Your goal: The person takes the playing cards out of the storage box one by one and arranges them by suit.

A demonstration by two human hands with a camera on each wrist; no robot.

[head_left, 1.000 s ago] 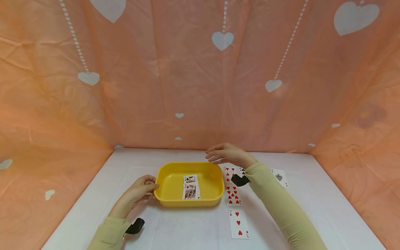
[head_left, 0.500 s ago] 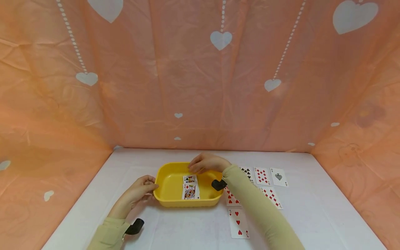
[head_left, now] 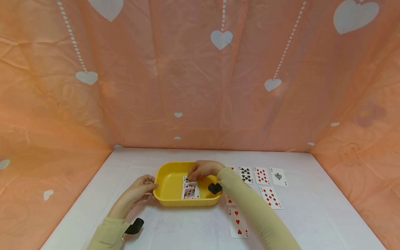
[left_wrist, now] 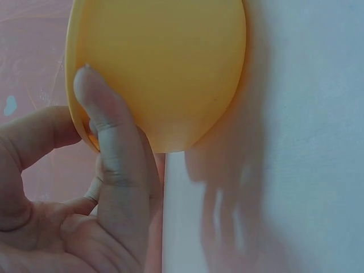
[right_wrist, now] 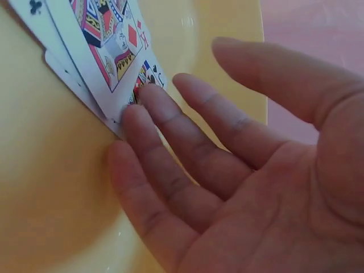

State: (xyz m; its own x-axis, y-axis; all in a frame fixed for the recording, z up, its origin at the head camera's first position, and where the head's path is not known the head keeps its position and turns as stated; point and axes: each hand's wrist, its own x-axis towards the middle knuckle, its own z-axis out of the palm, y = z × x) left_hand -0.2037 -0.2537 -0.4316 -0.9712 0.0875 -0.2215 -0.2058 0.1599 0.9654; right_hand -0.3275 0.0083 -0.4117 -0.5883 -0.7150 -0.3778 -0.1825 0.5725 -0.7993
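Observation:
A yellow tray (head_left: 168, 182) stands on the white table with several face-up playing cards (head_left: 189, 190) overlapping on its floor. My right hand (head_left: 193, 175) reaches into the tray from the right. In the right wrist view the right hand (right_wrist: 182, 85) is open, its straight fingertips (right_wrist: 149, 98) touching the edge of the court cards (right_wrist: 105, 42). My left hand (head_left: 146, 186) holds the tray's left rim. In the left wrist view the left hand (left_wrist: 71, 114) has its thumb (left_wrist: 108, 136) laid on the tray's outer wall (left_wrist: 170, 62) and a curled finger at the rim.
More cards lie face up right of the tray: a three of hearts (head_left: 238, 222) near the front, a clubs card (head_left: 246, 174), two diamonds cards (head_left: 261, 176) (head_left: 270, 197) and an ace of spades (head_left: 278, 176). Orange heart-print cloth (head_left: 200, 86) walls the table on three sides.
My right hand moved left from above the table's cards into the tray and came down onto the cards there, uncovering the row on the table. The left hand stayed on the rim.

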